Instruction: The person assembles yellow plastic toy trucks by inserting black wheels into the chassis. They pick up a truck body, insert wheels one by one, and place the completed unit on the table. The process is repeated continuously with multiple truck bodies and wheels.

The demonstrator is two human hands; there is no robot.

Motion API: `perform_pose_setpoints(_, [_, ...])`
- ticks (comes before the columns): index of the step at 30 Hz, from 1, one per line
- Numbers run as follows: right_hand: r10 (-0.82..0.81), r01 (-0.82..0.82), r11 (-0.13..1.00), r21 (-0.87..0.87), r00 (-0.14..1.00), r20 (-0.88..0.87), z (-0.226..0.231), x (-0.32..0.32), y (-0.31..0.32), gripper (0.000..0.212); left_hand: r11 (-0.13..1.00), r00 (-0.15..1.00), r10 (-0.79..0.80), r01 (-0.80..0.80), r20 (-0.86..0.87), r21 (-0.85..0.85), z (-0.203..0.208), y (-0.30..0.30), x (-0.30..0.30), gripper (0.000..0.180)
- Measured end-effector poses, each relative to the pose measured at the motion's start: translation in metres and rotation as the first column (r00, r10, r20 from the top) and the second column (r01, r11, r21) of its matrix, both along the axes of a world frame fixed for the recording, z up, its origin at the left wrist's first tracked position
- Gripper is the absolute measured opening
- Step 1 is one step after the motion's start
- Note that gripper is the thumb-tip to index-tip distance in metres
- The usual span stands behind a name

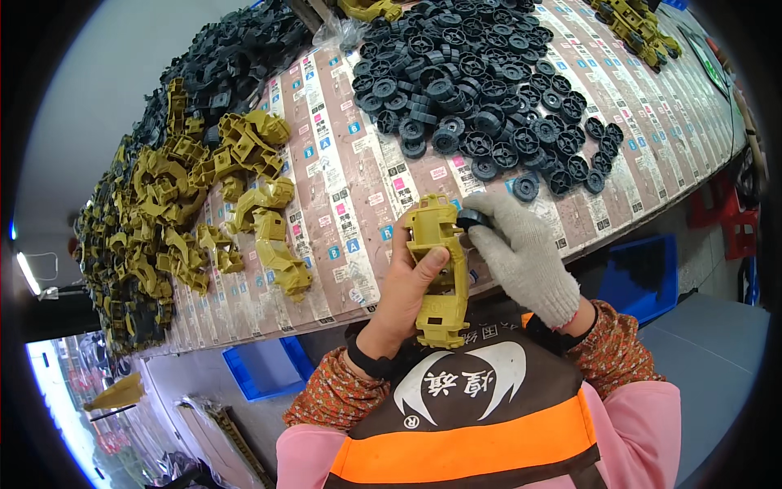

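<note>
Left hand (405,281), bare, is closing round a yellow frame (444,297), thumb lying across its front, fingers mostly hidden behind. Right hand (521,265), in a grey glove, is pinching a dark wheel (471,218) between thumb and fingers, barely parted, at the frame's upper right side; can't tell whether wheel and frame are touching. Frame is standing near upright in the grip, over the near edge of the worktop (346,208), its lower end overlapping the dark apron (489,416) in view. Floral sleeves (338,395) are covering both forearms. Beyond the hands, a big wheel pile (472,90) is spreading over the worktop, one loose wheel (525,187) lying at its near edge. To the left, yellow parts (175,187) are lying heaped, a few straying toward the middle; dark parts (220,69) are piling up behind them. More yellow pieces (639,33) are sitting far right. Below worktop level, blue bins (639,277) are showing on both sides.
</note>
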State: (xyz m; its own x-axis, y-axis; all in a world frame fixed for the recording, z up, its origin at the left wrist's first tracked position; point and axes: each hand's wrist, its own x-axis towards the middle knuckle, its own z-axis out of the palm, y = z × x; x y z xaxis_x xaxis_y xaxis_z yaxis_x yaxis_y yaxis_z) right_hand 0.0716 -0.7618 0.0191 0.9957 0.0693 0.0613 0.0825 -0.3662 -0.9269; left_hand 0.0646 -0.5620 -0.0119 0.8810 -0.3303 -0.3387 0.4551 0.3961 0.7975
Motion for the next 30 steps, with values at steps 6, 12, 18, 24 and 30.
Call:
perform_pose_setpoints(6, [-0.001, 0.001, 1.000, 0.001, 1.000, 0.023, -0.002, -0.015, 0.007, 0.042, 0.987, 0.981, -0.036, 0.006, 0.189, 0.158, -0.003, -0.004, 0.000, 0.079])
perform_pose_setpoints(12, [0.000, 0.000, 1.000, 0.024, 1.000, -0.031, -0.005, -0.014, 0.006, 0.040, 0.981, 0.972, -0.059, 0.015, 0.229, 0.193, -0.001, -0.006, -0.003, 0.080])
perform_pose_setpoints(18, [-0.026, 0.045, 0.988, 0.145, 0.991, -0.130, -0.010, -0.013, 0.001, 0.041, 0.985, 0.979, -0.074, 0.043, 0.188, 0.167, -0.001, -0.006, -0.004, 0.081])
perform_pose_setpoints(24, [0.035, -0.034, 0.998, -0.048, 0.999, 0.025, -0.009, -0.021, 0.002, 0.048, 0.967, 0.947, -0.102, 0.024, 0.303, 0.253, -0.001, -0.010, -0.003, 0.084])
perform_pose_setpoints(30, [0.066, -0.048, 0.991, -0.127, 0.989, 0.136, -0.002, -0.026, -0.002, 0.049, 0.851, 0.810, -0.368, 0.096, 0.456, 0.517, -0.004, -0.004, -0.004, 0.090])
